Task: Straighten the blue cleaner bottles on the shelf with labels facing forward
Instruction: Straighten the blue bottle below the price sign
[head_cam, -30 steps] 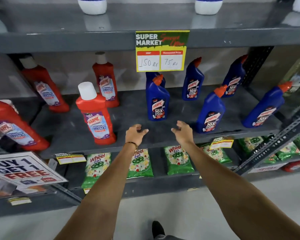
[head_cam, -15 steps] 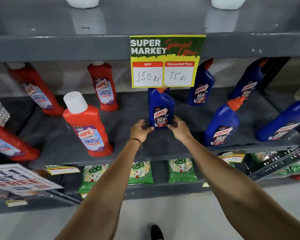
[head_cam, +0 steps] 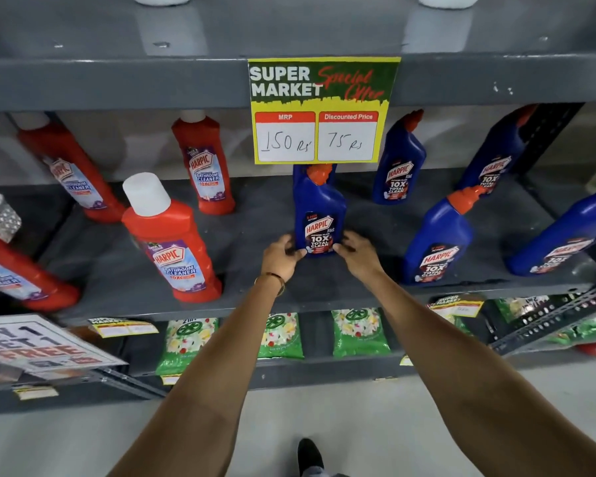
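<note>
The person's left hand (head_cam: 283, 253) and right hand (head_cam: 356, 253) hold the bottom of one blue Harpic bottle (head_cam: 319, 215), one hand on each side. The fingers curl around it and touch it. The bottle stands in the middle of the gray shelf (head_cam: 255, 301), just under the yellow price sign (head_cam: 322, 110), and its label looks out to the front. To do this well, the hands should turn it slowly, keep it flat on the shelf, and stop when the label faces straight out. The other blue bottles (head_cam: 436, 239) on the right lean and look like they need fixing too. The red bottles (head_cam: 171, 241) can stay.
</note>
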A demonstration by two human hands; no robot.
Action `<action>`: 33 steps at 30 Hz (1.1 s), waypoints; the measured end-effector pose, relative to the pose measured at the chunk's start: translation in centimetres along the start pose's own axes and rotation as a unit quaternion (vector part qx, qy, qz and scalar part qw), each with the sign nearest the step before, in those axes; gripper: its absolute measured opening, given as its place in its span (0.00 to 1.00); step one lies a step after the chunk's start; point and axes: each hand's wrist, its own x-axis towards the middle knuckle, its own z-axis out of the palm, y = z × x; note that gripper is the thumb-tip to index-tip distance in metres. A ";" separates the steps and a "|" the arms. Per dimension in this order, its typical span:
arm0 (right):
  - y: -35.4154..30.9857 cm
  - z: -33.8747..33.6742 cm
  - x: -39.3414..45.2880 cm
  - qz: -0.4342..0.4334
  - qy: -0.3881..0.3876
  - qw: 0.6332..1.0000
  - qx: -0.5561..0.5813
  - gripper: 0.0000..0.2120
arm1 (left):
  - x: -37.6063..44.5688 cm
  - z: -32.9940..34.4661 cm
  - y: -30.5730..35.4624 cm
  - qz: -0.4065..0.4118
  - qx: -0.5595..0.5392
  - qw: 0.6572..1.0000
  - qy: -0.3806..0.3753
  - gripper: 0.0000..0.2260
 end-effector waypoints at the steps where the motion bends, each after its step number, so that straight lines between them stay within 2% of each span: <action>1: 0.1 -0.1 -0.5 -0.004 0.003 1.000 -0.002 0.20 | -0.4 0.0 -0.1 0.000 -0.001 1.000 0.004 0.16; 7: 0.8 -0.3 -3.7 -0.026 0.030 0.999 -0.023 0.18 | -2.9 0.1 -0.6 0.007 0.023 0.999 0.030 0.16; 17: 1.3 -0.5 -6.8 -0.040 0.035 0.998 -0.038 0.13 | -6.0 0.0 -1.1 0.016 0.020 0.999 0.030 0.16; 33: 1.0 -0.6 -7.8 -0.030 0.023 0.999 -0.035 0.13 | -7.3 -0.1 -0.8 0.009 0.022 0.999 0.025 0.16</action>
